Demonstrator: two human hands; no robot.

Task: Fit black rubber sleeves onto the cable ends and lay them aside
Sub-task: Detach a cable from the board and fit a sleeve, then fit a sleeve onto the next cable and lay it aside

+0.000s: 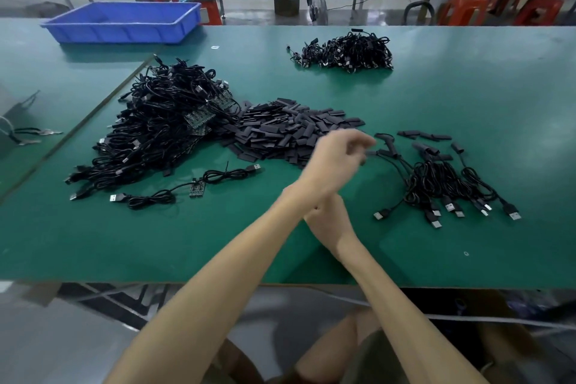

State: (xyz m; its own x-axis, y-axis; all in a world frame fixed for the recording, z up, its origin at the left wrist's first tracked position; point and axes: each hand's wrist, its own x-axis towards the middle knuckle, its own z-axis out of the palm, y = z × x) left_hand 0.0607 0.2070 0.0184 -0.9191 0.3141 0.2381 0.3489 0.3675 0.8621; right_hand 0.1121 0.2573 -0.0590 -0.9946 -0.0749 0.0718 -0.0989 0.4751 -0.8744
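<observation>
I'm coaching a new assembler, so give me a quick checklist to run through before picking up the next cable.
1. Loose cable lying within reach in front: ok.
2. Sleeve pile stocked: ok.
3. Left hand free of any cable: cannot tell, blurred.
4. Right hand empty: cannot tell, partly under the left forearm.
5. Finished cables laid together at the right: ok.

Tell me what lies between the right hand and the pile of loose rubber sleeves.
The person's own left forearm crosses over the right hand, lying between it and the sleeve pile. The left hand reaches toward the sleeved cables on the right. Nothing else visible intervenes.
</observation>
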